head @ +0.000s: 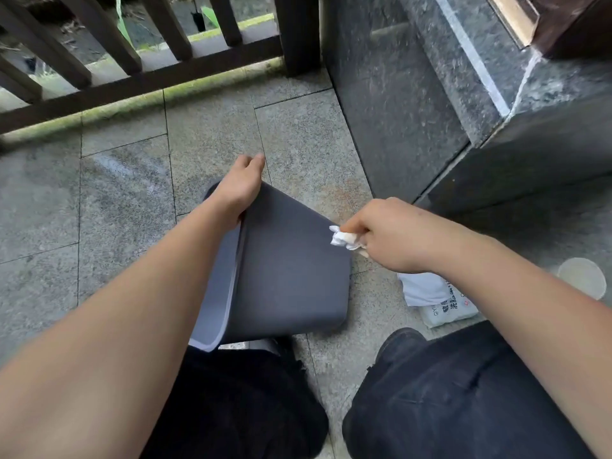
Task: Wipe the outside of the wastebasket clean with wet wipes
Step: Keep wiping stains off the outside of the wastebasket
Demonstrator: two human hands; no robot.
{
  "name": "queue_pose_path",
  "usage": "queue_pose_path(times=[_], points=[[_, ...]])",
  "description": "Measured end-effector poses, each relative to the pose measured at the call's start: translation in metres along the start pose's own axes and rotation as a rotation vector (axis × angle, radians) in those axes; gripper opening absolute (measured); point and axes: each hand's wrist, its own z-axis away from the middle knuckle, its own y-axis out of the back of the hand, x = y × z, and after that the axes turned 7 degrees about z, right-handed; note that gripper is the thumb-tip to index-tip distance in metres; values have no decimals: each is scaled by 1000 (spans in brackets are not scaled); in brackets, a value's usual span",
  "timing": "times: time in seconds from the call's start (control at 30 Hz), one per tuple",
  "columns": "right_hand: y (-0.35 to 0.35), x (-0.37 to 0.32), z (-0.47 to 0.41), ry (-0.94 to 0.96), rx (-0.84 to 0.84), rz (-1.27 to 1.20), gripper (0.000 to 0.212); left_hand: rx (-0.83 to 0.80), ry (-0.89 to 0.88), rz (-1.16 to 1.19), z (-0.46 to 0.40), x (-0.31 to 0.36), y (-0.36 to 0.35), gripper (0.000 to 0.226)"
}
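A grey plastic wastebasket point(291, 270) lies tipped on its side on the stone floor, its open mouth facing left toward my knee. My left hand point(240, 187) grips its rim at the top, fingers curled over the far edge. My right hand point(387, 233) is shut on a crumpled white wet wipe point(342, 239) and presses it against the basket's upper right edge near the base.
A white wet wipe pack point(437, 299) lies on the floor under my right forearm. A pale round lid or cup point(583, 281) sits at the right. A dark stone pillar point(414, 111) stands close on the right, a wooden railing point(132, 77) ahead. My knees fill the bottom.
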Motion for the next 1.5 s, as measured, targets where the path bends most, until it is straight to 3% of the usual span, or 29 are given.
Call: queue_pose_path(times=[0.07,0.17,0.3,0.5,0.6,0.7,0.93,1.17,1.27,1.4,1.5], points=[[12,8,6,-47,28,56,29,-14,81,4,-6,9,0,49],[23,3,-6,-62,85,73,32,108,37,-70,-5,14,-3,30],[33,1,-24,-65,133,28,34,129,-27,-175,4,7,0,46],[35,12,-25,-83,125,43,34,18,-140,-37,54,5,13,46],[33,21,-20,-113,110,26,35,-104,-243,132,86,8,19,55],[32,25,-17,-128,110,-9,38,-207,-309,158,111,5,18,63],[19,37,-16,-157,35,-11,36,-271,-220,73,147,-14,11,71],[16,34,-18,-132,29,18,24,37,-251,64,150,-25,1,58],[14,32,-18,-131,12,22,31,219,-161,163,140,-31,2,60],[15,34,-20,-122,7,26,28,320,-1,319,131,-43,6,62],[16,32,-23,-117,22,22,27,372,-112,199,134,-40,3,53]])
